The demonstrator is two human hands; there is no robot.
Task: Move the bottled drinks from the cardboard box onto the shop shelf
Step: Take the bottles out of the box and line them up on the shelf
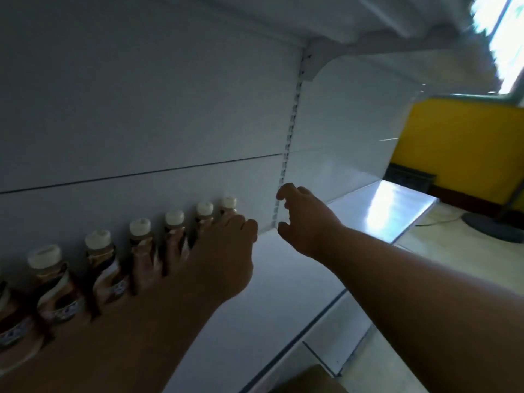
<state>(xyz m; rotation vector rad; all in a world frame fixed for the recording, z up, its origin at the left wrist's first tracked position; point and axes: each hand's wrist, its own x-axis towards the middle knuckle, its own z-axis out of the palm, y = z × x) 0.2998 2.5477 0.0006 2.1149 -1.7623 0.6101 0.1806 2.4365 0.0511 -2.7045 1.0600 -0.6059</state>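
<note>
Bottles (102, 262): a row of brown drinks with pale caps stands along the back wall of the shelf; the row ends just left of the slotted upright (286, 171); the far-end bottle (228, 207) is the last one in it
Handling: I judge them rigid plastic, moderately heavy with liquid, smooth on the label so they could slip; tall and narrow, so a knock may topple neighbours; best held round the body below the neck
Left hand (215, 265): fingers spread and laid against the bottles nearest the upright; pressing or steadying them, not closed round any one
Right hand (303, 219): empty, half open with fingers curled, hovering just before the upright
Shelf (283, 279): white; bare from the upright side forward, so there is room for more
Box (309, 381): only a brown corner shows, below the shelf edge and nearer me than the upright; its contents are out of view
</note>
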